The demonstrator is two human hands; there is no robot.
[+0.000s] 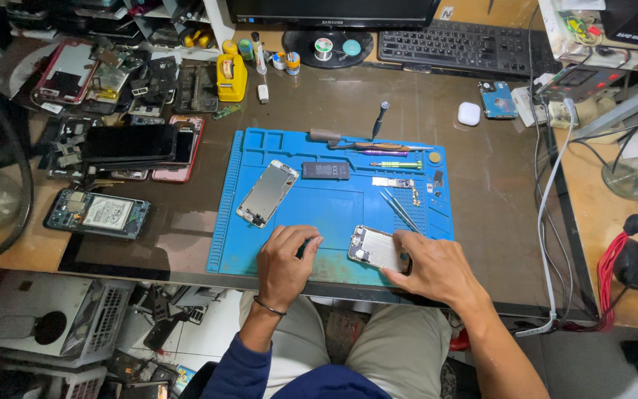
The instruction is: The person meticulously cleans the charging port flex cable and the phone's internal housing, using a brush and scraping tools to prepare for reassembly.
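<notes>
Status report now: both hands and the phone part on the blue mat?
Left hand curled on blue mat, contents hidden. Right hand steadies silver phone housing. Tweezers lie just beyond.

Matt blue rubbery mat [319,214], metal phone housing [374,247]

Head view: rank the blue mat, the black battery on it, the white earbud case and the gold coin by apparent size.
1. Blue mat
2. Black battery
3. White earbud case
4. Gold coin
The case lies farther from the camera, so its gap to the battery is unsure.
</notes>
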